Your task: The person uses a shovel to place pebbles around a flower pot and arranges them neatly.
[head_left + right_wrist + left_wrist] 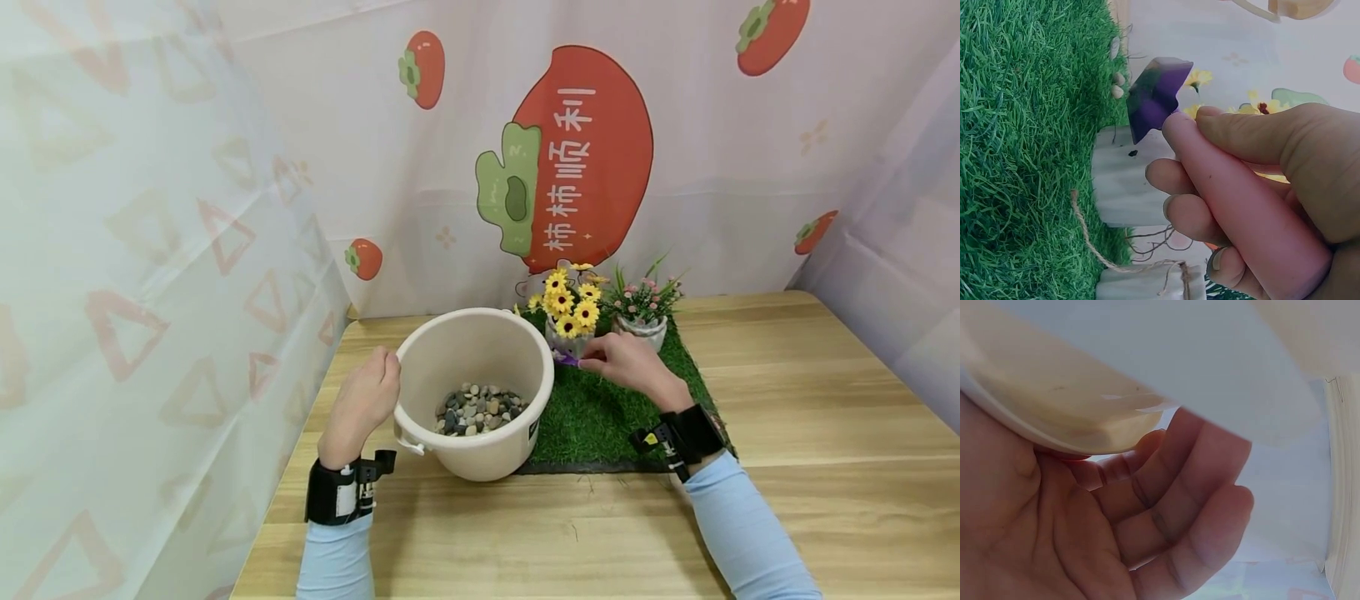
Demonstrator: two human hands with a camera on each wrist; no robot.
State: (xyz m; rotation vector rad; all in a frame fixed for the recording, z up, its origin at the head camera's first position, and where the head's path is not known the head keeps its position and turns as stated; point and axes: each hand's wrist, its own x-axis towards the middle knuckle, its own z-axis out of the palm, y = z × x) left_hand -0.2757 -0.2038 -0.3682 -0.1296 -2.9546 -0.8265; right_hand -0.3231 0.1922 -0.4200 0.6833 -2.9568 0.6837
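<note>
Nearest us, the round cream plastic bucket (475, 392) sits on the light wooden counter (825, 400), its floor covered with small grey and brown pebbles (480, 408). The left hand (363, 402) curls its fingers over the bucket's left rim. With that load I'd judge the bucket heavy; the rim is stiff and looks a sound hold. Right of the bucket, on the green artificial grass mat (600, 412), the right hand (626, 362) pinches a small purple scoop with a pink handle (1210, 181), light and rigid, held by the handle. Beyond the bucket stand the yellow artificial sunflowers in a pale pot (570, 312) and the pink-flowered plant in a white pot (643, 312).
</note>
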